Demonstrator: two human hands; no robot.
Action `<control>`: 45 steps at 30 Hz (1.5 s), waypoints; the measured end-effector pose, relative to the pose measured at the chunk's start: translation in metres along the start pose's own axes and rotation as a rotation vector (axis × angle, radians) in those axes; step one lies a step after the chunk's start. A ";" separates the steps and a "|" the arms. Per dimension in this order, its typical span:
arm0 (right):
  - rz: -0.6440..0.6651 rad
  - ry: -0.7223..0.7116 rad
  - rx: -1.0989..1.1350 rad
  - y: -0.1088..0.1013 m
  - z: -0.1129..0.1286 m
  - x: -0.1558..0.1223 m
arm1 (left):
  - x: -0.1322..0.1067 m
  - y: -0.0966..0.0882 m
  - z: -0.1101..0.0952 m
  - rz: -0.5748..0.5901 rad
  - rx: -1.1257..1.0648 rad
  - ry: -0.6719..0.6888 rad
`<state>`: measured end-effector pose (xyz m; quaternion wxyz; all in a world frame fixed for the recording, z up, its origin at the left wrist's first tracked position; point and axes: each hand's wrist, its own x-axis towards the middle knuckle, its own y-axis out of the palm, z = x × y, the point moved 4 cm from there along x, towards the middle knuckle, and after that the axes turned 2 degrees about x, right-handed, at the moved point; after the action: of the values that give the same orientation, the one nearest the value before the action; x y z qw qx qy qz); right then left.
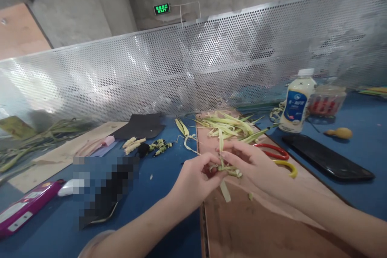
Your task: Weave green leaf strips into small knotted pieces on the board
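Pale green leaf strips [225,192] are pinched between my two hands, above a brown board [242,229]. My left hand [195,175] has its thumb and fingers closed round a small knotted part of them. From the other side, my right hand [250,163] grips the same piece with thumb and fingertips. One strip sticks up between the hands and another end hangs below. The fingers partly hide the knotted middle. Just past my right hand lie scissors with one red handle and one yellow handle [286,166]. A heap of similar strips [228,124] lies beyond.
A milky bottle [298,102], a clear box of red items [328,101] and a black phone [328,157] stand or lie at right. Left on the blue table are small woven pieces [133,144], black paper [139,125] and a purple power strip [28,208]. A perforated metal screen [151,76] runs behind.
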<state>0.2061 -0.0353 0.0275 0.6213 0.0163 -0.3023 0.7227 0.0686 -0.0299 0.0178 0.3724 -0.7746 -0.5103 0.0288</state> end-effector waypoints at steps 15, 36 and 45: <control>0.109 0.214 0.592 0.015 -0.030 0.003 | 0.005 -0.005 0.006 -0.005 -0.399 -0.045; -0.077 0.253 0.718 0.013 -0.022 0.002 | 0.007 -0.007 0.009 -0.071 -0.724 -0.090; -0.098 0.225 0.539 0.008 -0.010 -0.001 | 0.005 -0.004 0.007 0.002 -0.424 -0.111</control>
<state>0.2028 -0.0316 0.0158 0.6584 0.1153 -0.0277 0.7433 0.0654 -0.0216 0.0169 0.1725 -0.8333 -0.5240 -0.0365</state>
